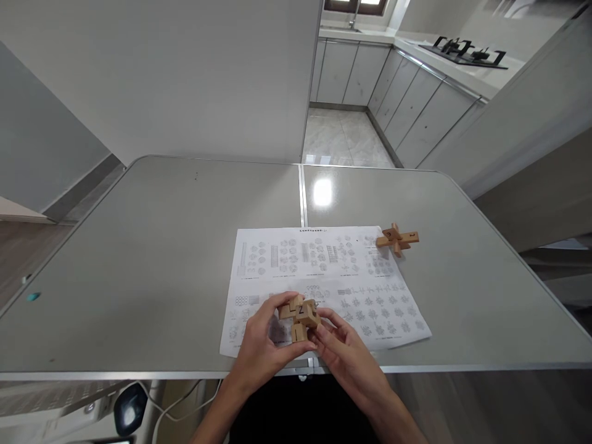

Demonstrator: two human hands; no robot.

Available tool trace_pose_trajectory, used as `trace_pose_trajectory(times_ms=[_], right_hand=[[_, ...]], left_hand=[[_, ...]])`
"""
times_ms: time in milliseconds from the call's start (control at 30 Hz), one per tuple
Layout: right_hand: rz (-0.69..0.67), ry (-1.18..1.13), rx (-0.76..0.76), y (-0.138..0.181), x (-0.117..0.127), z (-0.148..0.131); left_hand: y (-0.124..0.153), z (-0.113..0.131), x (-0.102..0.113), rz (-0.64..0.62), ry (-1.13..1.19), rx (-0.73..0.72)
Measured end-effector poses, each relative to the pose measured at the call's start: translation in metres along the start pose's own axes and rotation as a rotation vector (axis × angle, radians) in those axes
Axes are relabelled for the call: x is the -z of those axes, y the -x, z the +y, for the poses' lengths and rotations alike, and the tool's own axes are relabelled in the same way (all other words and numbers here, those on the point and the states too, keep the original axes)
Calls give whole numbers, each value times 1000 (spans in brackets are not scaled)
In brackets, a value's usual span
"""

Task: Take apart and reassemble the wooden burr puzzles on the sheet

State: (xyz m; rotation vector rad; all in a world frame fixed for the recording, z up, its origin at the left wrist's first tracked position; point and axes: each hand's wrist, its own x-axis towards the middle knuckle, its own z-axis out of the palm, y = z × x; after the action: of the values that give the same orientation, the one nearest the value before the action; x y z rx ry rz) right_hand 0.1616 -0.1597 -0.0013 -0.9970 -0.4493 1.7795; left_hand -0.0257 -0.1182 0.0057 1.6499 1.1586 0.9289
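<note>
Between my two hands is a light wooden interlocking puzzle [304,316] made of several notched blocks with dark letters on them. My left hand [264,342] grips it from the left, thumb below and fingers above. My right hand [341,348] closes on its right side with thumb and fingertips. Under them lies a printed instruction sheet [296,277] covered with small puzzle diagrams. A second wooden puzzle [396,239], redder and cross-shaped, rests at the sheet's upper right corner, apart from both hands.
The grey folding table [185,246] has a metal seam [303,197] down its middle. A small teal piece [33,296] lies near its left edge. Below the table at left are a dark computer mouse [130,409] and white cables [178,410]. Kitchen cabinets [351,71] stand beyond.
</note>
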Motion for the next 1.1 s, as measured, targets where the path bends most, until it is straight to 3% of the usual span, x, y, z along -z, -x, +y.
trace_pose_trajectory(times_ms=[367,600,800,967,1100], right_hand=[[5,80,60,-2,-6,3],[42,312,231,8,-14,3],[62,423,301,8,-15,3],[24,722,439,7,0,-5],[-126,993,500,8,13,-18]], left_hand=[[0,0,1,14,132,94],[3,-1,6,-88,278,121],[4,-2,5,-69,264,128],[5,-2,4,-76,227,107],[5,0,3,-107,144,76]])
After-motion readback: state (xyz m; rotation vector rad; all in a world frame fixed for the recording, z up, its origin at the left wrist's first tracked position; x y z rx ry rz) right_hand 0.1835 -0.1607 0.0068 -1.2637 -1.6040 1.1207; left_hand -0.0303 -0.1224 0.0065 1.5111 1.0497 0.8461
